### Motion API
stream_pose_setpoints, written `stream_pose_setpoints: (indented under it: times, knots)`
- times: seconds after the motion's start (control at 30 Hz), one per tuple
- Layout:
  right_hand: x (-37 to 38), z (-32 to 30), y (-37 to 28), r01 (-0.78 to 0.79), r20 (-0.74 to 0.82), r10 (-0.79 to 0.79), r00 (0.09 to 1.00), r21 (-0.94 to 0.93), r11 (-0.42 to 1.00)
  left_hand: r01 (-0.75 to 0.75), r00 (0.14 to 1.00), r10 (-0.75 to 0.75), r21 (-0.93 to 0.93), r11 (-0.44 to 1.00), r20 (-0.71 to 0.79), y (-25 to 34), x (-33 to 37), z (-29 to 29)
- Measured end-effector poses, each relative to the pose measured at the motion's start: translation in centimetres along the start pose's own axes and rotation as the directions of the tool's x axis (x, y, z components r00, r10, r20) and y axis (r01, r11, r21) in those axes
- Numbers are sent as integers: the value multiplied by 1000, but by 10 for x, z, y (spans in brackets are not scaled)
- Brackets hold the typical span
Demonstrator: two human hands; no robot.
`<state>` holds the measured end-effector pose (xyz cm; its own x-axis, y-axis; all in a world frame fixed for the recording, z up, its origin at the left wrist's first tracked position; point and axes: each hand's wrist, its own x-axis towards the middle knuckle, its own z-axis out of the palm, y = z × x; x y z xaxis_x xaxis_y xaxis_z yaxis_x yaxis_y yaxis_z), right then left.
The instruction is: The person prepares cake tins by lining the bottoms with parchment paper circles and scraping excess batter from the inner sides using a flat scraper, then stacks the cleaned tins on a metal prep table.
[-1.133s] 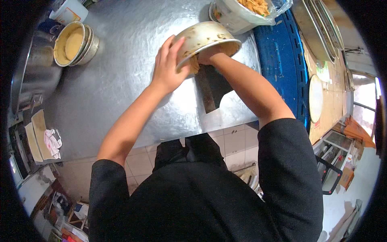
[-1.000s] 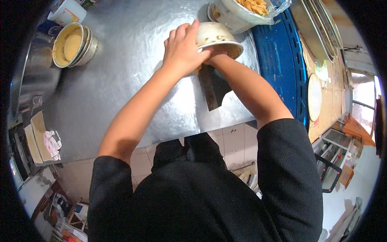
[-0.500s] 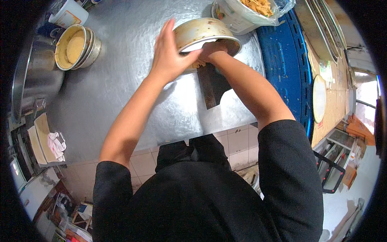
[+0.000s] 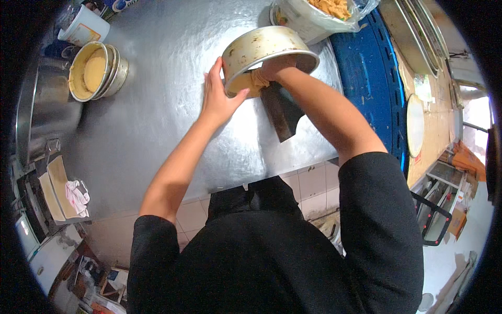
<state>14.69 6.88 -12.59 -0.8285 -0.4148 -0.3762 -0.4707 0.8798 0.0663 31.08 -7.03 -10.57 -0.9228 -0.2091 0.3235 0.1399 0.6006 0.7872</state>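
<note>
A round metal cake pan (image 4: 264, 46) with brown stains is tilted on its side, its opening facing me. My left hand (image 4: 220, 98) holds its left rim, thumb at the front and fingers along the outer wall. Inside the pan is my right hand (image 4: 277, 67), with its fingers hidden. A tan, crumbly dough-like layer (image 4: 240, 85) shows on the pan's inner wall, and a tan lump (image 4: 260, 78) sits beside my right hand. Below the pan a flat dark piece with a straight brown edge (image 4: 278, 123) lies on the metal table (image 4: 157, 131); its kind is unclear.
Stacked pans with a tan lining (image 4: 94, 73) stand at the left, near a white tub (image 4: 86, 26). At the back, a plastic-lined bucket (image 4: 303, 21) holds tan dough pieces. A blue crate-like surface (image 4: 361, 78) borders the table's right side. Trays (image 4: 413, 36) lean beyond it.
The pan has tipped further and shifted slightly right, showing more of its lined inside. My left hand has moved lower on the rim, its fingers now against the pan. My right hand stays inside.
</note>
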Motion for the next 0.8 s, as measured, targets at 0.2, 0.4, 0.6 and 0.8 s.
stream_pose_setpoints:
  times: [0.2,0.4,0.6,0.8]
  knots:
    - [-20,8,-2,-40,-188,29,982,-54,998,-37,997,38,-13,999,73,55,76,-7]
    - [5,50,-1,155,-175,-157,972,-25,988,-74,970,24,-199,977,-242,32,18,9]
    - [-31,-8,-30,86,124,-87,988,19,996,-13,973,-71,-359,933,-219,-17,-19,22]
    - [-28,-10,5,-46,68,47,997,-18,999,-120,986,121,17,993,-111,51,46,-5]
